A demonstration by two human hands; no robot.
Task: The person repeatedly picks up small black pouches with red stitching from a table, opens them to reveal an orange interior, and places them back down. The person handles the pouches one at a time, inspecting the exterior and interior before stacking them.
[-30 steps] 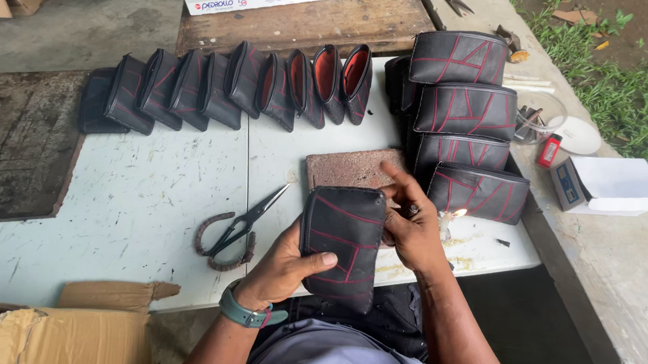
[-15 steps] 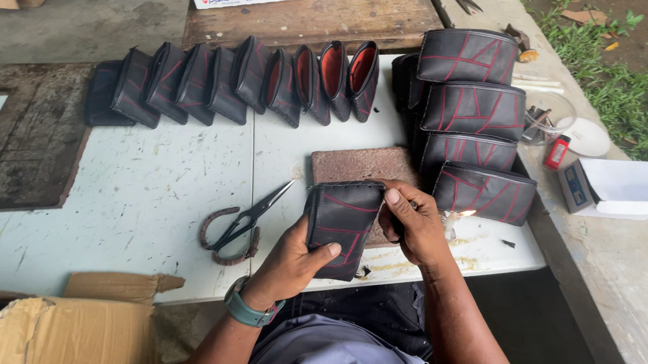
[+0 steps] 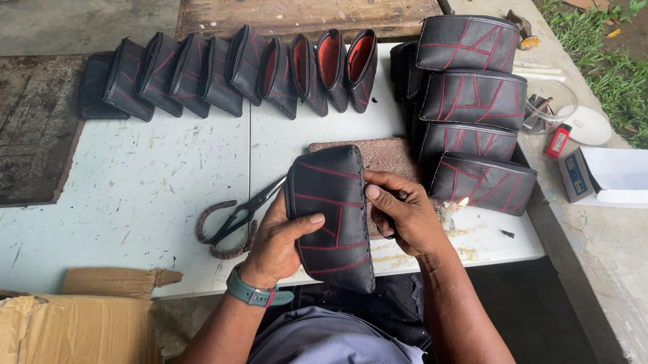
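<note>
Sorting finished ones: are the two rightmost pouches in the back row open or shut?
Open: the two pouches gape at the top, showing orange-red lining inside.

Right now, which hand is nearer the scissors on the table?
Left. The left hand grips the black pouch right beside the scissors, nearly touching them. The right hand is on the pouch's far side, away from them.

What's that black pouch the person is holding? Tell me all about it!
The pouch is black, maybe leather or rubber, with red stitched lines crossing it and a stitched rim. It looks shut and flat, held upright over the table edge. The left hand grips its left side, thumb across the front; the right hand holds its right edge.
</note>
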